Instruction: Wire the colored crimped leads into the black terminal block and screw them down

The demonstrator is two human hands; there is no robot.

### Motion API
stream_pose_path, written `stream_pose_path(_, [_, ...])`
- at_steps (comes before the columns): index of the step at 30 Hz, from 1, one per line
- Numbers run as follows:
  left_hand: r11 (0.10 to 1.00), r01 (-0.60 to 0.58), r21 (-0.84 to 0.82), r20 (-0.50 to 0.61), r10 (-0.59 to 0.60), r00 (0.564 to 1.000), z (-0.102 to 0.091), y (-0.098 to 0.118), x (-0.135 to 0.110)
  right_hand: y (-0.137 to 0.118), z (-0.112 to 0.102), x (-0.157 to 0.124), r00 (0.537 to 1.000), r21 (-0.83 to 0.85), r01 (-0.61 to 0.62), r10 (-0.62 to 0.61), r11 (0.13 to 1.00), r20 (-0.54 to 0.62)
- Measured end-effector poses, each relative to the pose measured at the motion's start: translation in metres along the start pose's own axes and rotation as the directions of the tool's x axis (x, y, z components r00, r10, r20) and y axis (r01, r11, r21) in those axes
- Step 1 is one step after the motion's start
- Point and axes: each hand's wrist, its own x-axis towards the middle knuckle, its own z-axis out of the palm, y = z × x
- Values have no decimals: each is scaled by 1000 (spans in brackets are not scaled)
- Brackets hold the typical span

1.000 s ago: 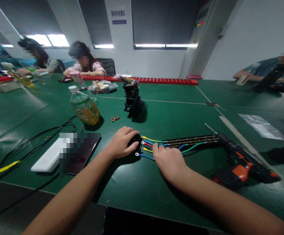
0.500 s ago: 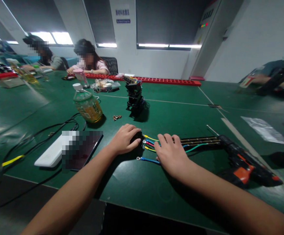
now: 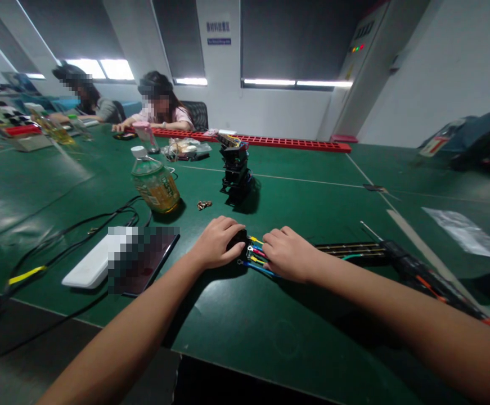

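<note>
My left hand (image 3: 217, 244) is wrapped around a small black block (image 3: 238, 239), most of which its fingers hide. Just right of it, my right hand (image 3: 291, 253) lies palm down with its fingers curled over a bunch of coloured wires (image 3: 258, 260). Their ends carry ring terminals (image 3: 250, 248) that face the block. A blue wire (image 3: 264, 269) runs lowest, under the fingertips, its ring terminal near the block's lower corner. Beyond my right wrist stretches a long black strip (image 3: 350, 252) with light lines along it, and a green wire shows at its near side.
A power drill (image 3: 422, 275) lies at right, partly behind my forearm. To the left are a phone (image 3: 149, 264), a white slab-like device (image 3: 86, 267), black cables and a drink bottle (image 3: 156, 183). Small copper-coloured screws (image 3: 204, 205) and a black stack (image 3: 235, 174) stand ahead. Co-workers sit across.
My right hand has shifted left towards the block, and its fingers have curled in over the wires. The blue wire's end now sits closer to the block. My left hand stays put.
</note>
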Motion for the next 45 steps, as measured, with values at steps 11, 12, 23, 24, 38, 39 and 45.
stream_pose_path(11, [999,31,15,-3,-31,1000,3,0,2,8,10,10,999,66,40,-39,997,-15])
stream_pose_path(12, [999,32,16,-2,-32,999,3,1,2,8,11,10,1000,78,21,-20,997,-17])
stream_pose_path(23, [999,32,6,-7,-32,999,3,1,4,3,20,10,987,182,-157,159,971,7])
stream_pose_path(24, [1000,30,5,-7,-30,1000,3,1,4,3,20,10,986,188,-164,165,968,9])
stream_pose_path(38, [1000,29,3,-10,-29,1000,7,7,7,0,22,11,972,237,-235,236,943,25])
stream_pose_path(39, [1000,27,0,-11,-27,1000,8,7,7,0,22,11,971,238,-237,238,942,24])
stream_pose_path(45, [1000,6,-22,-26,-6,1000,9,7,6,0,23,12,969,241,-244,247,939,16])
